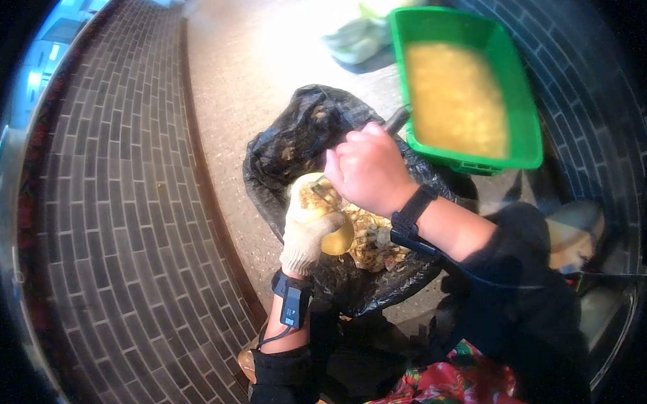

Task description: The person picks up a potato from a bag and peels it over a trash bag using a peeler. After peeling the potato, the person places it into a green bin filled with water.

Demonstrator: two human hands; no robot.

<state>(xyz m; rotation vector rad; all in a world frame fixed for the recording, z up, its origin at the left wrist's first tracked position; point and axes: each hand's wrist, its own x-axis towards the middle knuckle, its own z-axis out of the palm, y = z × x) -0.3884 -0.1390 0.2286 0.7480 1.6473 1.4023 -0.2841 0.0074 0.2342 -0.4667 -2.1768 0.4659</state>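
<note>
My left hand [308, 228], in a whitish knitted glove, is wrapped round a pale yellow item [336, 239] that looks like a peeled fruit or vegetable. Bare and closed, my right hand [371, 166] grips a tool with a dark handle [397, 120]; its thin metal end [321, 190] touches the top of the yellow item, where the surface is brownish and rough. Both hands are over a black plastic bag [286, 140], which is open and holds pale and brown scraps [372, 236].
A green tub [522, 130] with yellowish contents [455, 96] stands beyond my right hand. Left of it lies a pale translucent bag [357, 41]. Dark brick walls [125, 159] rise on both sides. A shoe [575, 228] is at the right. Red floral cloth [466, 389] covers my lap.
</note>
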